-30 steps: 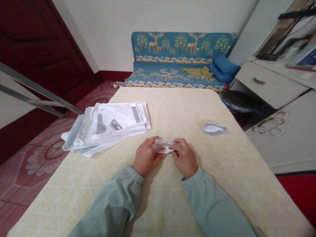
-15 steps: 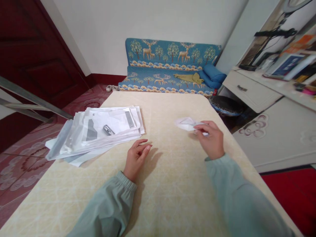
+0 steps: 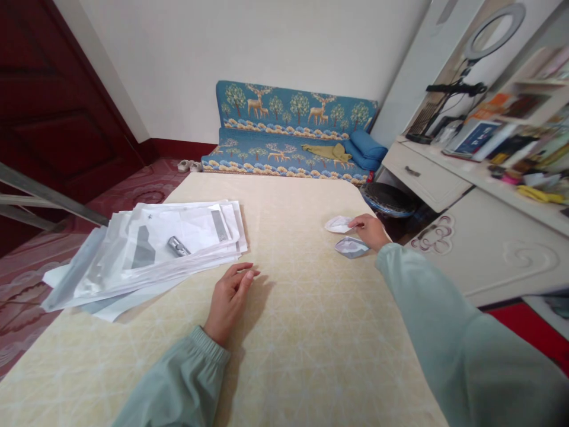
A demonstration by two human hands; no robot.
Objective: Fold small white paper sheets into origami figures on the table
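Note:
My right hand (image 3: pixel 371 230) reaches out to the table's right edge and pinches a small white folded paper piece (image 3: pixel 338 224), which lies on the table. A second folded paper piece (image 3: pixel 351 246), white and grey, sits just in front of it, beside my wrist. My left hand (image 3: pixel 230 295) rests on the cream tablecloth (image 3: pixel 293 332) near the middle, fingers stretched out loosely, holding nothing. It lies close to the front corner of a pile of white sheets and clear plastic bags (image 3: pixel 146 246).
A small metal object (image 3: pixel 178 245) lies on the pile. Past the table stand a blue deer-patterned sofa bed (image 3: pixel 293 136) and a dark round stool (image 3: pixel 389 200). A white cabinet (image 3: pixel 480 243) with cluttered shelves lines the right; a dark red door (image 3: pixel 57 118) is at left.
My right hand carried the folded paper from the middle of the table out to the right edge and set it behind the other piece. My left hand let go and stayed near the middle.

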